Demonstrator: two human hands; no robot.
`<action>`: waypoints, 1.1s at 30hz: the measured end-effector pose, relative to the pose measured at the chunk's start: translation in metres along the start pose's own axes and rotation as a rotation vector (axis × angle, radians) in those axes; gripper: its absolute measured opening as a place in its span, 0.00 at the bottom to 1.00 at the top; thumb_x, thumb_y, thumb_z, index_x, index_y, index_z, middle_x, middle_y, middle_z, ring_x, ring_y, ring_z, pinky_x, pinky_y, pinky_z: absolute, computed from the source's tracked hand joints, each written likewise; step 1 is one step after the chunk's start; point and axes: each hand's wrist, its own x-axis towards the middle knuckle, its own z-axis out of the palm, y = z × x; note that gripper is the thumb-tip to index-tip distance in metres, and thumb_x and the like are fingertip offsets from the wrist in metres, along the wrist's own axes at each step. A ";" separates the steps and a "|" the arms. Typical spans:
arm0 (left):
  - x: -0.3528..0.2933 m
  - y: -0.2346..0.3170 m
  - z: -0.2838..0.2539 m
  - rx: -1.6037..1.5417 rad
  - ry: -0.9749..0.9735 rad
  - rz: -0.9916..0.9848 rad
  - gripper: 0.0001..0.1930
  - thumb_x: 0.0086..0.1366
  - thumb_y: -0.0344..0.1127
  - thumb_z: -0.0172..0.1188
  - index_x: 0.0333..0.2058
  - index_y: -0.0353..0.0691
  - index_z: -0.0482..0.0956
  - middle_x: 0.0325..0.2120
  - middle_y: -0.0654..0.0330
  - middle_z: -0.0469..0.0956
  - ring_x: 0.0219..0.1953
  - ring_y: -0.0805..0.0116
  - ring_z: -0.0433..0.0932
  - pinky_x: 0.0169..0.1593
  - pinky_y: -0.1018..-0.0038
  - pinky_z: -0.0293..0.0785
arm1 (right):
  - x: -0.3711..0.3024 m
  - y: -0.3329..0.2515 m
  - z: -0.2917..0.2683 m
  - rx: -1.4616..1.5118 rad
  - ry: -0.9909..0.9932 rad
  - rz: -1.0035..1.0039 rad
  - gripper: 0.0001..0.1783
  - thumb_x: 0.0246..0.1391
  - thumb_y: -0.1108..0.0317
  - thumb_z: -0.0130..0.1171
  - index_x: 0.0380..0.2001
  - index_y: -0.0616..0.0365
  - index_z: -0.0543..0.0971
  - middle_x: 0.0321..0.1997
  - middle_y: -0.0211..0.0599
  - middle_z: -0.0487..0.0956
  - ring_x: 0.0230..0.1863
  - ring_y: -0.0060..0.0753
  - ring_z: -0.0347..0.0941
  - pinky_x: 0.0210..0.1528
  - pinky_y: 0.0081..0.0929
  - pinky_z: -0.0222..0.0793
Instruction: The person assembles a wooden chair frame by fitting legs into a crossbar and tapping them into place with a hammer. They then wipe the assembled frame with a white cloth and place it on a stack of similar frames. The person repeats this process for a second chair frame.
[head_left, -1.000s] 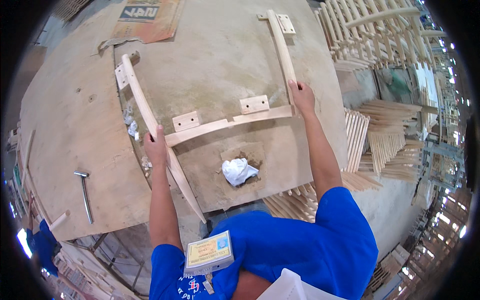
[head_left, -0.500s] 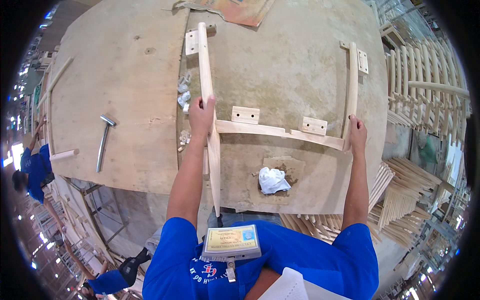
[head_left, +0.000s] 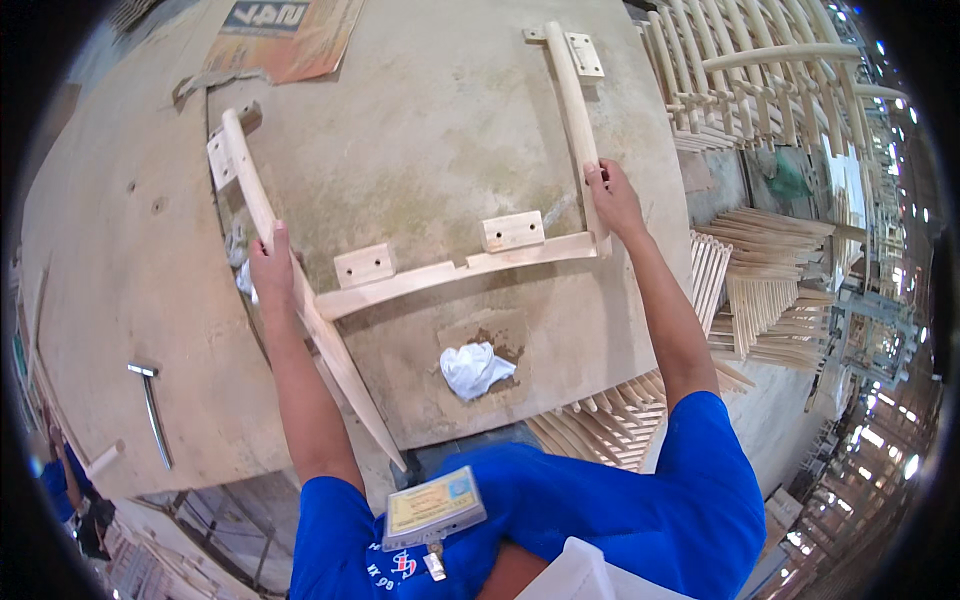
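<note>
A pale wooden frame lies on the worktable, made of two posts and a curved crosspiece. My left hand [head_left: 275,268] is closed round the long left post [head_left: 345,362], whose tapered end reaches over the near table edge. With my right hand [head_left: 612,200] I grip the shorter right post [head_left: 572,100] above its lower end. The notched crosspiece [head_left: 425,280] runs between the posts. Two drilled wooden blocks, a left one [head_left: 365,265] and a right one [head_left: 512,231], sit along its far side. Beside the posts' far ends are a left drilled plate [head_left: 222,160] and a right drilled plate [head_left: 586,56].
A crumpled white cloth [head_left: 477,370] lies near the table's front edge. To the left rests a metal hammer [head_left: 150,415]; cardboard [head_left: 285,40] lies at the far side. Stacked wooden parts [head_left: 755,290] and slatted frames [head_left: 750,75] stand at right. Another person [head_left: 62,480] is at far left.
The view has turned, so the table and frame appear tilted and shifted left. Both hands still hold the posts, apparently slightly farther from the crosspiece.
</note>
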 end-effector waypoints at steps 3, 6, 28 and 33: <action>0.019 0.031 0.011 -0.115 -0.095 -0.086 0.24 0.72 0.56 0.62 0.36 0.37 0.75 0.19 0.64 0.71 0.18 0.72 0.72 0.22 0.70 0.70 | 0.007 -0.012 0.019 -0.324 0.074 0.030 0.31 0.72 0.43 0.47 0.56 0.65 0.72 0.48 0.60 0.81 0.50 0.63 0.80 0.54 0.53 0.74; 0.019 0.035 0.016 -0.075 -0.036 -0.055 0.22 0.74 0.55 0.60 0.39 0.37 0.73 0.18 0.64 0.70 0.16 0.73 0.71 0.20 0.72 0.69 | 0.008 -0.020 0.025 -0.394 0.145 0.045 0.29 0.74 0.45 0.45 0.50 0.65 0.72 0.47 0.65 0.79 0.49 0.72 0.77 0.51 0.60 0.72; 0.017 0.037 0.018 -0.003 -0.014 -0.036 0.22 0.75 0.53 0.59 0.41 0.34 0.74 0.21 0.60 0.74 0.20 0.68 0.75 0.26 0.69 0.73 | 0.004 -0.023 0.028 -0.497 0.189 0.059 0.28 0.73 0.42 0.44 0.46 0.61 0.71 0.47 0.62 0.79 0.46 0.72 0.78 0.48 0.64 0.73; 0.029 0.015 0.007 0.214 0.069 0.163 0.28 0.74 0.55 0.58 0.50 0.28 0.76 0.37 0.47 0.81 0.39 0.52 0.81 0.48 0.59 0.76 | 0.012 -0.025 0.020 -0.477 0.125 0.050 0.35 0.72 0.39 0.46 0.62 0.62 0.69 0.57 0.62 0.75 0.59 0.65 0.73 0.58 0.59 0.70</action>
